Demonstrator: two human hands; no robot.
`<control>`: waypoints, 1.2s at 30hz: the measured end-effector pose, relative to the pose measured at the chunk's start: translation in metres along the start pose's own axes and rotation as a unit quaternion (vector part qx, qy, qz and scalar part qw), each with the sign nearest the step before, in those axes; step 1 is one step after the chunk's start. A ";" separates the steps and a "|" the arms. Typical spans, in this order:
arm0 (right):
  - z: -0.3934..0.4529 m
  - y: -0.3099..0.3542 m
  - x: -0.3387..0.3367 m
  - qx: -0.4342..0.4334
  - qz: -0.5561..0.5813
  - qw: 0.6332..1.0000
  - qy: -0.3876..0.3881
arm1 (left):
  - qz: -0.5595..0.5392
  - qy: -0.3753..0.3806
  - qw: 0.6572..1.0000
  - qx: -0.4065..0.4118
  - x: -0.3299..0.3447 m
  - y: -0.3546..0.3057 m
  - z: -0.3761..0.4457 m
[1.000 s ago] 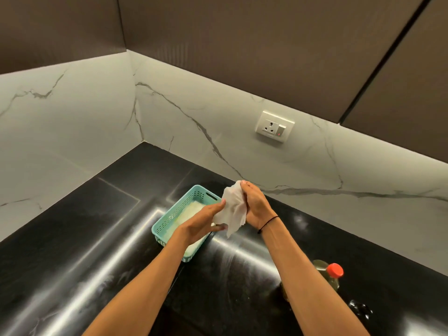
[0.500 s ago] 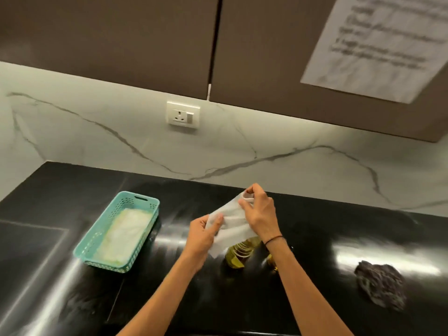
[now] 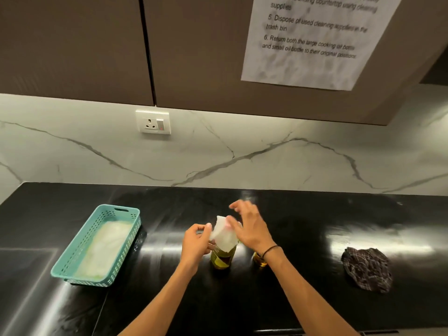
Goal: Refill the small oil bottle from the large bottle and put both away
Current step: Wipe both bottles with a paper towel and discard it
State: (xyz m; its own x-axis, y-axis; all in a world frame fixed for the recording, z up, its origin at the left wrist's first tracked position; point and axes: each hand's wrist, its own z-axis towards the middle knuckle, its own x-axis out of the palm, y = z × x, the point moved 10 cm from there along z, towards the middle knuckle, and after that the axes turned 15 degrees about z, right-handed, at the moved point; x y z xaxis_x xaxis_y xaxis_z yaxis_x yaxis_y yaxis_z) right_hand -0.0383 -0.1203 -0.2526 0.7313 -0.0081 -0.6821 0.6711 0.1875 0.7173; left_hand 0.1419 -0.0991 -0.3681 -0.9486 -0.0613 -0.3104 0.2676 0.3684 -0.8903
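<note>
You stand at a black polished counter (image 3: 315, 238) with a white marble wall behind it and brown cupboards above. A wall socket (image 3: 153, 121) sits in the marble, and a printed sheet of paper (image 3: 310, 42) is stuck on the cupboard door at the upper right.

Near the middle of the counter stands a bottle of yellow oil (image 3: 222, 259), upright. Its upper part is covered by a white tissue (image 3: 224, 235), so you cannot see the cap or the neck. Just to the right of it, a second bottle (image 3: 260, 260) with oil is mostly hidden behind your right wrist; only its lower part shows. Which of the two is the large one and which the small one cannot be told from this view.

Your left hand (image 3: 196, 243) pinches the left edge of the tissue, with the fingers curled around it, beside the covered bottle. Your right hand (image 3: 249, 226) is above the tissue with the fingers spread and relaxed; it is blurred, and its lower fingers lie at the tissue, but whether they grip it is not clear. A thin black band goes around the right wrist.

At the left of the counter lies a turquoise plastic basket (image 3: 80, 267) with white tissues inside. Well apart at the right lies a crumpled dark checked cloth (image 3: 368, 269).
</note>
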 end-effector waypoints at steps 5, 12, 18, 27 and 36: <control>-0.019 0.030 0.047 -0.157 -0.192 0.957 0.147 | 0.129 0.099 0.984 0.078 0.005 0.022 0.008; -0.014 0.023 0.043 -0.267 -0.260 0.905 0.205 | 0.181 0.129 0.966 0.128 0.061 0.020 0.000; -0.012 0.026 0.040 -0.313 -0.275 0.890 0.185 | 0.198 0.041 0.973 0.113 0.063 0.020 0.009; -0.044 -0.035 0.048 0.085 0.196 0.963 -0.165 | 0.161 0.019 0.981 0.111 0.069 0.001 0.002; -0.005 -0.061 0.045 0.115 0.338 0.934 0.001 | 0.196 0.089 0.969 0.119 0.082 0.000 0.006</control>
State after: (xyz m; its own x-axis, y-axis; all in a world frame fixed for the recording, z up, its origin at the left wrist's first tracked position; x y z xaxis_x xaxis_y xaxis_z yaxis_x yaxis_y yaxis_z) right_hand -0.0469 -0.1272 -0.3274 0.9973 0.0379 -0.0633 0.0658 -0.0674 0.9956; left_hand 0.0654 -0.1097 -0.3954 -0.7746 0.2085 -0.5970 0.6248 0.1061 -0.7736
